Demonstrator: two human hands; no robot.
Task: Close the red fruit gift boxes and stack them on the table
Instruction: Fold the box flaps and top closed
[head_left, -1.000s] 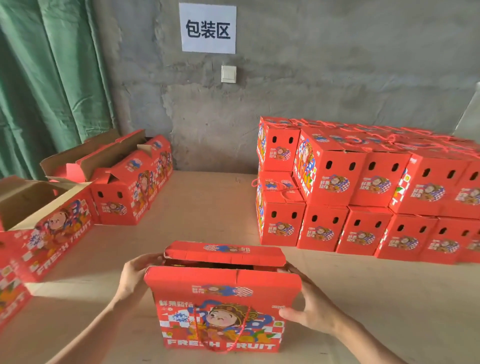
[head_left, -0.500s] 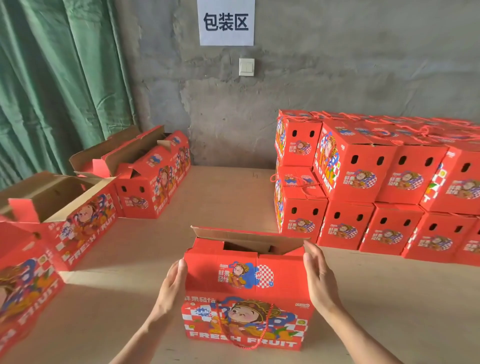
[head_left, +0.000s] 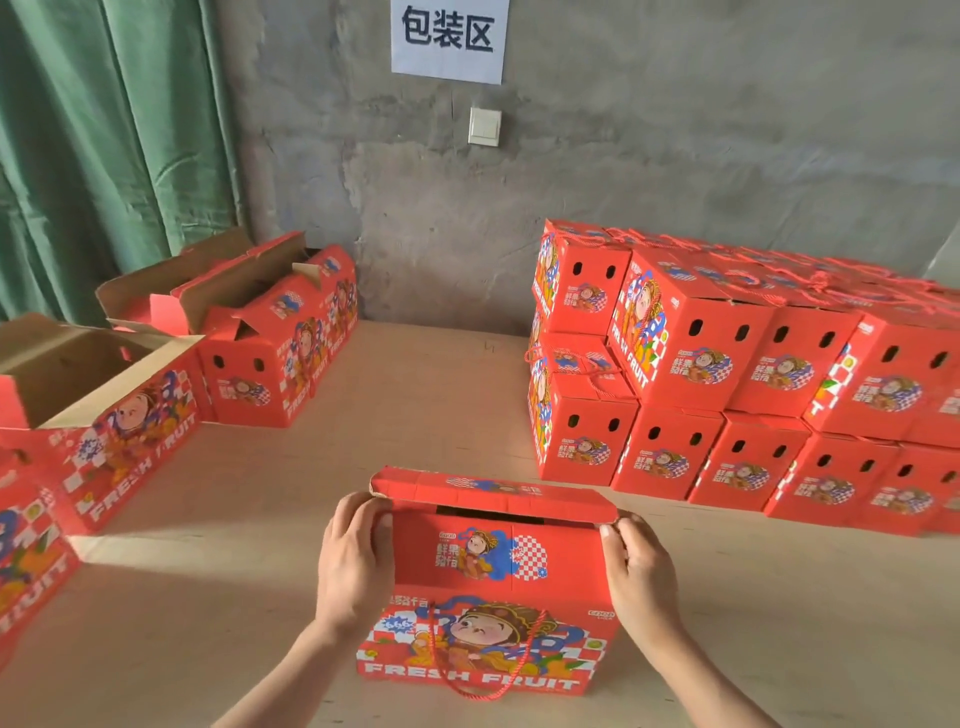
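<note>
Two hands held one red gift box (head_left: 498, 597), which stood upright near the front edge of the worktop (head_left: 415, 405) with its printed face toward the person. The left hand (head_left: 353, 561) lay against the box's left end, its grip curled round the upper corner where the far flap (head_left: 493, 493) ended. The right hand (head_left: 641, 571) did the same at the right end, its fingertips pinching the flap's corner. The flap leaned forward over the opening, and a dark gap showed beneath it, so the top was not fully shut. A red rope handle (head_left: 483, 675) hung in a loop down the front face.

On the right of the worktop, well apart from the held box, closed boxes (head_left: 727, 389) stood stacked two high in rows. On the left stood open boxes (head_left: 104, 415) with their flaps up and brown insides showing. Behind was a grey wall (head_left: 675, 156) with a paper sign (head_left: 449, 39) and a white switch (head_left: 484, 126), and a green curtain (head_left: 104, 156) hung at the left.
</note>
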